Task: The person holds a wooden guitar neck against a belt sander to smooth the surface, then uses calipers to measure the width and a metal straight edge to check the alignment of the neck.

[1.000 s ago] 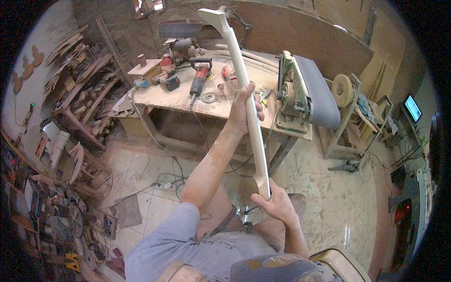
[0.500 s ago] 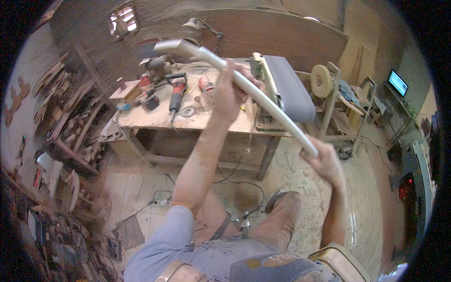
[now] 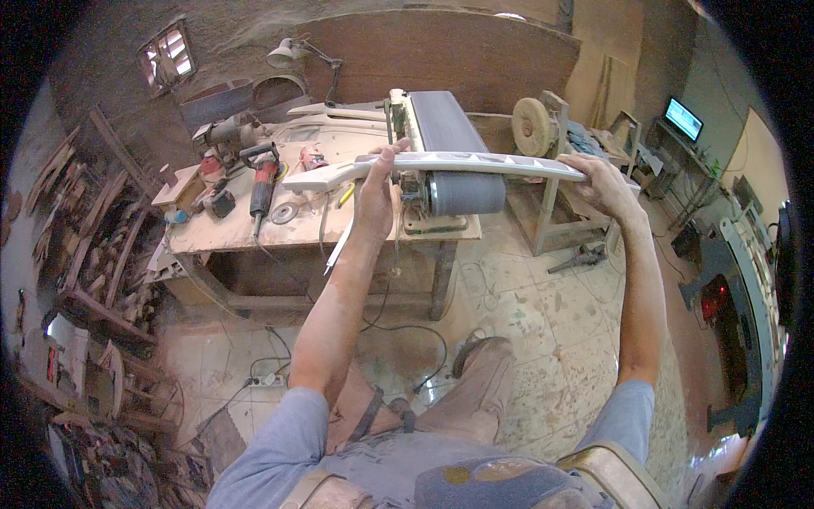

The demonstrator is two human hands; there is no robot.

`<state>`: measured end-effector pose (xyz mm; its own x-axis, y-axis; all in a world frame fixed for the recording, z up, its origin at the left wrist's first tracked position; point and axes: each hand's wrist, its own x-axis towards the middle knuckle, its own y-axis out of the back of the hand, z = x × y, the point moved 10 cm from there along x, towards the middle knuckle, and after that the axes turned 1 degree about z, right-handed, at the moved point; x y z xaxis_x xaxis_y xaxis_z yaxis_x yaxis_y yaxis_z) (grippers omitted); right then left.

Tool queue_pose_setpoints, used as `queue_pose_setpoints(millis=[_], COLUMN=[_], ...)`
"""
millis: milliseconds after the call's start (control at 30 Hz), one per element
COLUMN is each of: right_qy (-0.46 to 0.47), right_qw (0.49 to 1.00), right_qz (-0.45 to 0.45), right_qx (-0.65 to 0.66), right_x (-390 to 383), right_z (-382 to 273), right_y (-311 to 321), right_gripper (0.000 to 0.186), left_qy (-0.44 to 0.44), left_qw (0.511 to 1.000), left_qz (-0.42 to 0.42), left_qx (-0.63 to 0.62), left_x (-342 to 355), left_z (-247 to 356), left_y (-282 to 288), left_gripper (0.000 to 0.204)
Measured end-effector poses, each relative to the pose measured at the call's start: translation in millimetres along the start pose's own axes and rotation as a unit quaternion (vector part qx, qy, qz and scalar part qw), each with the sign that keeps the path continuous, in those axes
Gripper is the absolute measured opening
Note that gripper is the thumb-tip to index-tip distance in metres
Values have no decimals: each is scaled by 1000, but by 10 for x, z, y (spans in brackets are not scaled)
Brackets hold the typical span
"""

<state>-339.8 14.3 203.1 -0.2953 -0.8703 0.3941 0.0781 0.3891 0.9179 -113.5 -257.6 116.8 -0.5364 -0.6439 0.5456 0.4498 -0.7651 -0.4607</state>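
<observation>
A long, curved, whitish piece (image 3: 483, 159) with a kinked, wider left end spans my two hands almost level. My left hand (image 3: 374, 202) is closed round it near the kink, thumb up. Toward its far right end, my right hand (image 3: 602, 185) grips it with fingers over the top. Behind and below the piece is a belt sander (image 3: 448, 123) with a wide grey belt; its front roller (image 3: 466, 195) shows just under the piece. Whether the two touch I cannot tell.
On the worktable (image 3: 203, 240) lie a red and black angle grinder (image 3: 264, 182), a disc (image 3: 285, 213), and pale curved pieces (image 3: 348, 113) at the back. A lamp (image 3: 284, 56) stands behind. Rightward are a buffing wheel (image 3: 532, 125) and a screen (image 3: 683, 120). Cables (image 3: 441, 343) cross the floor.
The piece has swung from a steep slant to nearly level and come down in front of the sander's roller. My right hand has risen; my left hand has lowered. The view has shifted rightward.
</observation>
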Motion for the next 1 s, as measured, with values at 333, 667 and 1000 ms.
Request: queue_pose_setpoints(millis=[333, 667, 1000], right_qy=[-15, 15, 0], right_qw=[993, 997, 997], right_qz=[74, 55, 48], right_qx=[-90, -46, -58], right_x=[-140, -52, -163], right_z=[380, 339, 504], right_y=[10, 26, 139], right_gripper=[44, 41, 34], left_qy=[27, 61, -71], left_qw=[998, 944, 870], left_qz=[-56, -87, -67], left_qx=[-2, 312, 484], left_x=[-67, -504, 51], left_z=[-209, 79, 1497], left_y=[-309, -127, -374], left_gripper=[53, 82, 44])
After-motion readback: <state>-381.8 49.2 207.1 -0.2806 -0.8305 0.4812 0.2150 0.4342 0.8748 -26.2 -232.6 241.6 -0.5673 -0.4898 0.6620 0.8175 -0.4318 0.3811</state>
